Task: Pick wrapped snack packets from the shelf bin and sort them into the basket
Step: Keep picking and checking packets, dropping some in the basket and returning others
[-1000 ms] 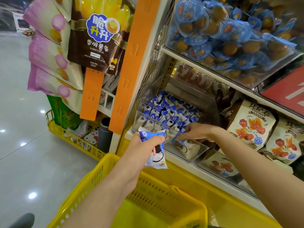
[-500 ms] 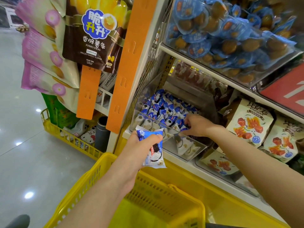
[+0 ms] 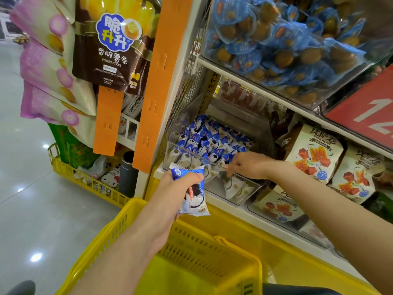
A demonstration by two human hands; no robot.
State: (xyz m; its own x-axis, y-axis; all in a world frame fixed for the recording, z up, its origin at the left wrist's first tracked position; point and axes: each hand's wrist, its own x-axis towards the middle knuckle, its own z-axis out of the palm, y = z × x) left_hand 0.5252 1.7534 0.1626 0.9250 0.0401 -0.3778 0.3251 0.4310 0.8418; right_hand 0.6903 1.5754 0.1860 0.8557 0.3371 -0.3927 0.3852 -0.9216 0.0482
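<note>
While left hand (image 3: 180, 184) grips one packet (image 3: 195, 196) over basket (image 3: 119, 226), right hand (image 3: 249, 165) reaches into bin (image 3: 253, 188), finger hold indiscernible; no packets visible in basket, sorting judged barely begun.

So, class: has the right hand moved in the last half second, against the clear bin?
Yes. The right hand has pulled back from the packets toward the front rim of the clear bin.

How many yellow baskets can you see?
2. One yellow basket is right below the left hand holding a snack packet. The other basket stands on the floor at the left. More could be out of view.
</note>
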